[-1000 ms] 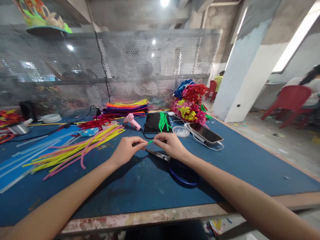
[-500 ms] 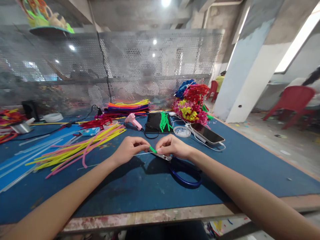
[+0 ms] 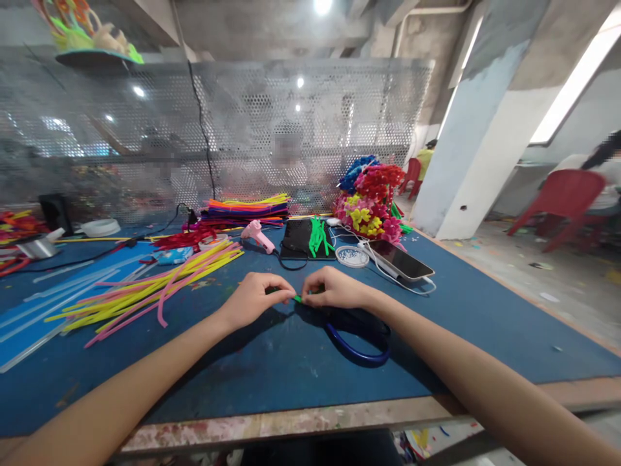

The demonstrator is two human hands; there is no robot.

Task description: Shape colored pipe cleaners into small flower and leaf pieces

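My left hand (image 3: pixel 257 299) and my right hand (image 3: pixel 332 289) meet low over the blue table mat (image 3: pixel 272 369), fingers pinched together on a short green pipe cleaner piece (image 3: pixel 296 298) between them. Blue-handled scissors (image 3: pixel 356 336) lie on the mat under and just right of my right hand; their blades are hidden by the hand. Both hands are closed on the green piece.
Yellow and pink pipe cleaners (image 3: pixel 150 288) spread at left. Behind are a pink glue gun (image 3: pixel 257 236), a stack of coloured pipe cleaners (image 3: pixel 247 209), green pieces on a black pad (image 3: pixel 316 236), a bead dish (image 3: pixel 352 256), a phone (image 3: pixel 400 259) and a flower bunch (image 3: pixel 371 197). A mesh screen (image 3: pixel 218 129) backs the table.
Both hands have dropped closer to the mat and drawn together. The scissor blades seen earlier under the right hand are now covered, and less of the green piece shows.
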